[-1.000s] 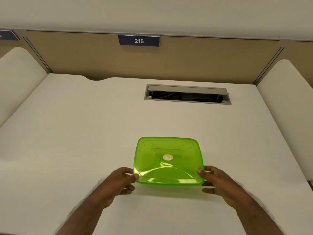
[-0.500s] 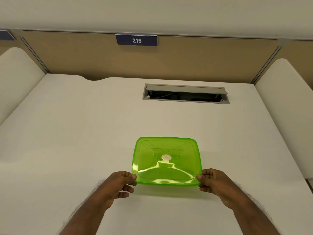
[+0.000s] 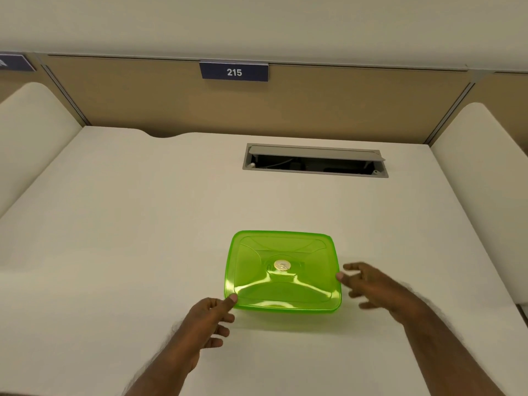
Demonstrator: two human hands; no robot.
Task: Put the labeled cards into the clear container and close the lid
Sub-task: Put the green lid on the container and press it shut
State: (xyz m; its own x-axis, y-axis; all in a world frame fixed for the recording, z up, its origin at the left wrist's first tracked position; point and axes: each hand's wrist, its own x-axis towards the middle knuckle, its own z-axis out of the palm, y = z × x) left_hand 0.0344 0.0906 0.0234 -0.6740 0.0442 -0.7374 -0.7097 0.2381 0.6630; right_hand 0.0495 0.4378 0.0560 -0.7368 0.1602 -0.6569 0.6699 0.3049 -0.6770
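Since the frame half a second earlier, the right hand (image 3: 371, 287) has moved from the near right corner of the green lid (image 3: 283, 271) up along its right edge, and its fingers have spread and loosened. The left hand (image 3: 210, 318) has held its post at the near left corner.

Left hand: thumb tip pressed on the lid's near left corner, the other fingers curled loosely below the rim. It touches but encloses nothing; whether those fingers bear on the container wall under the rim cannot be told. Right hand: fingers fanned wide, one fingertip touching the lid's right edge about midway, the rest clear of it. Neither hand holds anything.

The lid sits flat over the container, a pale round disc (image 3: 282, 265) at its centre. The container's body under the lid barely shows, and its contents cannot be made out through the green plastic. No cards lie anywhere on the white desk (image 3: 143, 224).

Judgement: the cards are probably inside and the hands are pressing round the rim to seat it, the right side in hand now.

Beyond, an open cable hatch (image 3: 314, 162) and a sign reading 215 (image 3: 234, 72).
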